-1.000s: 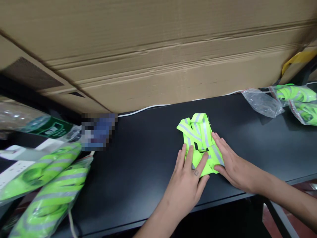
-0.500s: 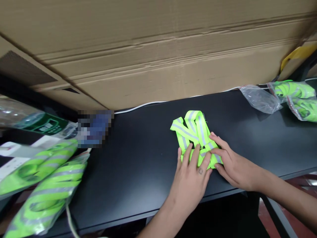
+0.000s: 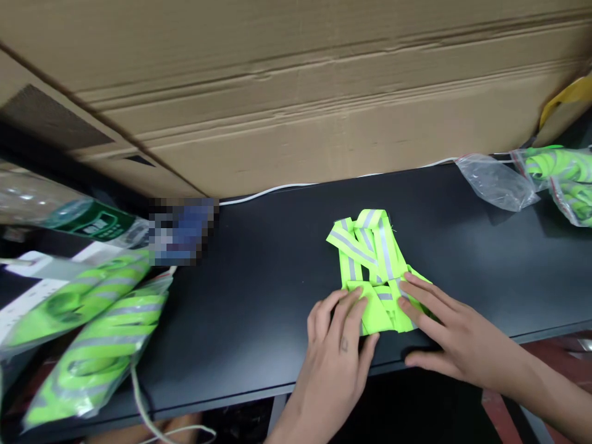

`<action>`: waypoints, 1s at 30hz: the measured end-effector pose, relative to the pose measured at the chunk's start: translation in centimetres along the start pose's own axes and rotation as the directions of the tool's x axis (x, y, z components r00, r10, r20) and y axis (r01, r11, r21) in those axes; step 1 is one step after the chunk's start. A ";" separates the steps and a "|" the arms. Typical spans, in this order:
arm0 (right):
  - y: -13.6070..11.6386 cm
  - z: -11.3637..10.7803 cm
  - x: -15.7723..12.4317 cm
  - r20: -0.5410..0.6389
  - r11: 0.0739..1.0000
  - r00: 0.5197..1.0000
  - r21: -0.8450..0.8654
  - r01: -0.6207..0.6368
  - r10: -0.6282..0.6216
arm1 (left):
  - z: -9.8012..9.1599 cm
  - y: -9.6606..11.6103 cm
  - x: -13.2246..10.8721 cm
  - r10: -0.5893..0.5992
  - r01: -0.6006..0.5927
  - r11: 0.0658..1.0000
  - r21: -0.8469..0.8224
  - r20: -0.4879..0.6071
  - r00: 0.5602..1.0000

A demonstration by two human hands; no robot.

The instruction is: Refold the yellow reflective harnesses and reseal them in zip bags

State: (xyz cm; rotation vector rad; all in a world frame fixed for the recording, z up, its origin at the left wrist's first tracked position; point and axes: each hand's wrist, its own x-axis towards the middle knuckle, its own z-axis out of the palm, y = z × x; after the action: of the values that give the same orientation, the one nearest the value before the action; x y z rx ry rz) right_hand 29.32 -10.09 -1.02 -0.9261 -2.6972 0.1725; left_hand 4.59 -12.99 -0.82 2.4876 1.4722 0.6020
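The left hand and right hand lie open, fingers flat on the near end of the folded reflective vest, pinning its straps to the black table.

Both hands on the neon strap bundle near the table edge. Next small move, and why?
Probably: hold the near end down with the left hand and let the right hand fold the far loops of the reflective strap bundle back toward the pressed part. Both hands lie flat on the near end, while the far loops fan out loose on the black table.
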 end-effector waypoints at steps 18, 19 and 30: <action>1.1 -2.0 1.0 -0.150 0.994 0.987 0.087 0.067 -0.053 | -1.5 -0.3 -0.5 -0.037 0.048 0.938 -0.342 0.039 0.999; 1.7 -1.9 1.9 -0.111 0.993 0.993 0.111 0.042 -0.030 | -1.4 -0.6 0.2 -0.070 0.086 0.931 -0.354 0.058 0.996; 4.0 0.4 5.1 -0.142 0.990 0.984 -0.076 -0.116 0.104 | 0.1 -1.2 2.2 -0.119 0.130 0.990 0.059 -0.164 0.979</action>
State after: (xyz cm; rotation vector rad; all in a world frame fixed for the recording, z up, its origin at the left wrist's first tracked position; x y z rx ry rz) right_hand 27.70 -3.80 -1.09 -1.0717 -2.5455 0.0171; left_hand 4.60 -10.49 -0.86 2.4241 1.7204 0.7548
